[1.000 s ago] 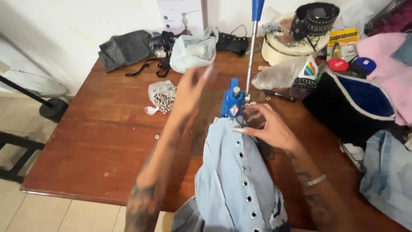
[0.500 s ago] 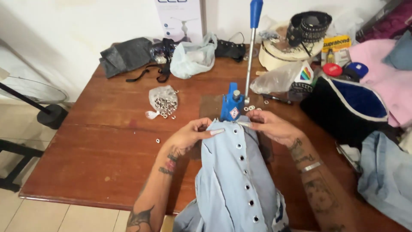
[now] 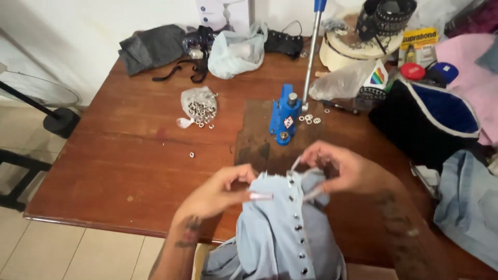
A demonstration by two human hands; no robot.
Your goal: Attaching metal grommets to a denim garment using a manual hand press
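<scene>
A light blue denim garment (image 3: 282,228) with a row of metal eyelets lies bunched at the table's near edge. My left hand (image 3: 220,191) pinches its upper left edge, and my right hand (image 3: 342,168) grips the upper right edge, fingers curled into the cloth. Both hands hold the cloth just in front of a blue hand press (image 3: 284,115) with a long upright lever (image 3: 313,49), standing on a dark board (image 3: 254,142). Loose eyelets (image 3: 309,119) lie beside the press.
An open plastic bag of eyelets (image 3: 198,108) and one stray eyelet (image 3: 192,154) lie on the brown wooden table (image 3: 129,155). Grey cloth (image 3: 150,46), a pale plastic bag (image 3: 236,49), a dark blue-lined bag (image 3: 430,119) and more denim (image 3: 469,202) crowd the back and right.
My left hand came back from the eyelet bag to the garment. Both hands have pulled the cloth away from the press toward the table's near edge.
</scene>
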